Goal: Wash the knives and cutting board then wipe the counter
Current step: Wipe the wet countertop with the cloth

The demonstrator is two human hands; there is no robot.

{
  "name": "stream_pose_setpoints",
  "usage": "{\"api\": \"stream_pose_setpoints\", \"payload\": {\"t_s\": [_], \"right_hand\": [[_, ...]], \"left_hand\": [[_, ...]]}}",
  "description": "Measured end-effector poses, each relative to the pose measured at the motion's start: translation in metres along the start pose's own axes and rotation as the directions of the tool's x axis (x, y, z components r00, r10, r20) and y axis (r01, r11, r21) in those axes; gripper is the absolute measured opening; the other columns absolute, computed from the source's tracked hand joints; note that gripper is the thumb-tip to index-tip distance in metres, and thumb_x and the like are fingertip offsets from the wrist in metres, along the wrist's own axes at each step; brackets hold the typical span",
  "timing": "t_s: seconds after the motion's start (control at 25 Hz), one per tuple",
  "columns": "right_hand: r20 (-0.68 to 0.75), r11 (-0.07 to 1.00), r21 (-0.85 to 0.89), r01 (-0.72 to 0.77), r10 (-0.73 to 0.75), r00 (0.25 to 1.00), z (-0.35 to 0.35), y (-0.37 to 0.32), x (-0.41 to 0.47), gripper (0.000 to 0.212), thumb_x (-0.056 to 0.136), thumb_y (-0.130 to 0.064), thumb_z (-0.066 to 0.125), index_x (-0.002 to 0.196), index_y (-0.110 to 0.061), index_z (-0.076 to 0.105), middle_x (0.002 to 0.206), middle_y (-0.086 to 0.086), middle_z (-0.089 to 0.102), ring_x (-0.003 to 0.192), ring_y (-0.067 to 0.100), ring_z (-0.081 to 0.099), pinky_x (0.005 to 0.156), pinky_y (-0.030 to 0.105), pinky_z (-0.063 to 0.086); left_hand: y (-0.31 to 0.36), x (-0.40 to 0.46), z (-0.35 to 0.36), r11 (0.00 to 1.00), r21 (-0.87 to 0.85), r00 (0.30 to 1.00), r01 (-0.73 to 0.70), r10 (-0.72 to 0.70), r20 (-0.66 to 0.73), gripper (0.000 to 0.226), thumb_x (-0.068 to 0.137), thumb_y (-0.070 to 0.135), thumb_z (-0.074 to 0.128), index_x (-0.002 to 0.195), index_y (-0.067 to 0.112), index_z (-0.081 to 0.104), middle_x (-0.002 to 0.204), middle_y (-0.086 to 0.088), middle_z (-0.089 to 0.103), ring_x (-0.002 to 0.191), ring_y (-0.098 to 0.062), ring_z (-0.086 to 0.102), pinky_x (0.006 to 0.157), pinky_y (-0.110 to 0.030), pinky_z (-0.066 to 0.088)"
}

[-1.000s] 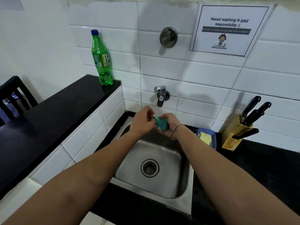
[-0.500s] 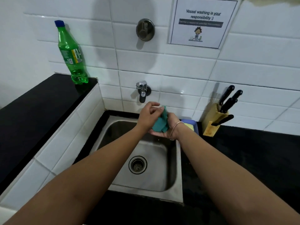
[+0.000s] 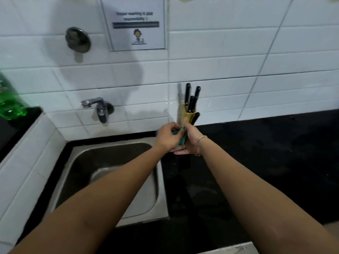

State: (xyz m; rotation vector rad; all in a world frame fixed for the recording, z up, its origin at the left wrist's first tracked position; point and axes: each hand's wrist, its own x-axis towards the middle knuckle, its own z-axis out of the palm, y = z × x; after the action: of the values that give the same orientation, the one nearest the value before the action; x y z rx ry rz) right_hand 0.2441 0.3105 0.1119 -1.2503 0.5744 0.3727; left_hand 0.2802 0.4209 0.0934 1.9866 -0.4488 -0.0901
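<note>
knives in the block, green cloth between your hands

the black-handled knives (image 3: pixel 191 99) stand upright in the pale wooden knife block (image 3: pixel 189 116) against the white tiled wall (image 3: pixel 238 61), at the back of the black stone counter (image 3: pixel 266 153), just to the right of the steel sink (image 3: pixel 117 173). one more black handle pokes out of the block lower down, on its right side. no cutting board shows from your viewpoint.

your left hand (image 3: pixel 167 139) and your right hand (image 3: pixel 189 142) meet just in front of the block, over the counter edge by the sink's back right corner. together they hold a small crumpled teal-green cloth (image 3: pixel 180 136): your left fingers curl over and pinch its top, and your right palm cups it from the other side with the thumb up. a thin metal bangle (image 3: pixel 200 142) sits on your right wrist.

on the wall, a chrome tap (image 3: pixel 99 109) hangs over the sink, with a round metal knob (image 3: pixel 78 39) higher up. the white paper notice (image 3: pixel 134 24) beside it is too blurred to read; only a small cartoon figure and a dark bar can be made out. at the far left edge stands a green plastic bottle (image 3: pixel 10 103), its label unreadable.
</note>
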Motion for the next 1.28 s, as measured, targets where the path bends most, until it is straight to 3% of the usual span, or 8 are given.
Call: {"api": "stream_pose_setpoints", "payload": {"t_s": [0.24, 0.32, 0.44, 0.6, 0.84, 1.04, 1.16, 1.28], "right_hand": [[-0.189, 0.976, -0.207, -0.062, 0.022, 0.982, -0.179, 0.006, -0.048, 0.062, 0.098, -0.064, 0.026, 0.102, -0.016, 0.064, 0.076, 0.007, 0.073, 0.065, 0.025, 0.067, 0.070, 0.032, 0.053], [-0.290, 0.935, -0.352, -0.040, -0.068, 0.955, -0.244, 0.012, -0.071, 0.050, 0.101, -0.051, 0.033, 0.115, -0.012, 0.061, 0.086, 0.008, 0.070, 0.069, 0.024, 0.066, 0.068, 0.033, 0.053], [-0.416, 0.885, -0.463, 0.055, -0.271, 0.868, -0.349, 0.026, -0.104, 0.046, 0.103, -0.042, 0.037, 0.119, -0.007, 0.062, 0.114, 0.014, 0.066, 0.103, 0.031, 0.064, 0.093, 0.040, 0.050], [-0.301, 0.945, -0.307, 0.116, -0.212, 0.930, -0.395, 0.034, -0.125, 0.027, 0.102, -0.034, 0.045, 0.101, -0.013, 0.061, 0.103, 0.009, 0.065, 0.090, 0.024, 0.062, 0.087, 0.039, 0.051], [-0.422, 0.980, -0.191, 0.057, -0.134, 0.896, -0.498, 0.027, -0.126, 0.029, 0.100, -0.029, 0.049, 0.115, -0.007, 0.060, 0.110, 0.012, 0.067, 0.100, 0.028, 0.066, 0.090, 0.040, 0.054], [-0.517, 0.997, 0.001, 0.073, -0.063, 0.854, -0.584, -0.003, -0.100, 0.017, 0.101, -0.015, 0.046, 0.100, -0.007, 0.061, 0.088, 0.008, 0.068, 0.077, 0.024, 0.066, 0.074, 0.038, 0.055], [-0.663, 0.945, -0.308, 0.107, -0.294, 0.688, -0.636, -0.022, -0.080, 0.018, 0.098, -0.011, 0.046, 0.105, -0.010, 0.062, 0.098, 0.012, 0.062, 0.096, 0.029, 0.061, 0.081, 0.036, 0.048], [-0.483, 0.525, -0.843, -0.120, -0.639, 0.599, -0.683, -0.015, -0.074, 0.041, 0.088, -0.007, 0.051, 0.129, -0.009, 0.056, 0.117, 0.017, 0.061, 0.110, 0.038, 0.056, 0.093, 0.039, 0.046]], "left_hand": [[0.076, -0.010, 0.157, 0.987, -0.142, 0.996, 0.071, -0.079, -0.049, 0.015, 0.096, 0.008, 0.056, 0.084, 0.006, 0.064, 0.077, -0.005, 0.061, 0.068, -0.012, 0.053, 0.066, -0.028, 0.043], [0.102, -0.014, 0.216, 0.965, -0.194, 0.982, 0.176, -0.185, -0.026, 0.019, 0.094, 0.006, 0.051, 0.078, 0.009, 0.060, 0.075, -0.005, 0.056, 0.073, -0.017, 0.049, 0.065, -0.031, 0.040], [0.136, -0.016, 0.309, 0.928, -0.225, 0.954, 0.296, -0.298, 0.027, 0.021, 0.092, 0.007, 0.044, 0.073, 0.013, 0.049, 0.074, -0.004, 0.047, 0.075, -0.019, 0.041, 0.062, -0.032, 0.030], [0.139, -0.017, 0.360, 0.881, -0.239, 0.910, 0.409, -0.413, 0.036, 0.016, 0.095, 0.017, 0.049, 0.081, 0.015, 0.055, 0.082, 0.001, 0.055, 0.077, -0.016, 0.049, 0.065, -0.031, 0.038], [0.158, 0.017, 0.463, 0.885, -0.167, 0.900, 0.434, -0.433, 0.044, 0.011, 0.092, 0.020, 0.051, 0.089, 0.012, 0.058, 0.082, 0.002, 0.057, 0.071, -0.013, 0.050, 0.056, -0.030, 0.035], [0.156, 0.047, 0.537, 0.882, -0.061, 0.883, 0.468, -0.464, 0.069, 0.010, 0.095, 0.025, 0.048, 0.103, 0.020, 0.053, 0.089, 0.006, 0.054, 0.074, -0.006, 0.049, 0.055, -0.027, 0.035], [0.150, 0.058, 0.555, 0.904, -0.034, 0.901, 0.426, -0.420, 0.113, 0.017, 0.096, 0.027, 0.051, 0.113, 0.025, 0.050, 0.096, 0.008, 0.055, 0.080, -0.005, 0.052, 0.058, -0.023, 0.037], [0.145, 0.059, 0.566, 0.912, 0.016, 0.909, 0.409, -0.409, 0.087, 0.017, 0.097, 0.027, 0.051, 0.114, 0.025, 0.051, 0.094, 0.011, 0.055, 0.080, -0.001, 0.052, 0.058, -0.019, 0.036]]}}
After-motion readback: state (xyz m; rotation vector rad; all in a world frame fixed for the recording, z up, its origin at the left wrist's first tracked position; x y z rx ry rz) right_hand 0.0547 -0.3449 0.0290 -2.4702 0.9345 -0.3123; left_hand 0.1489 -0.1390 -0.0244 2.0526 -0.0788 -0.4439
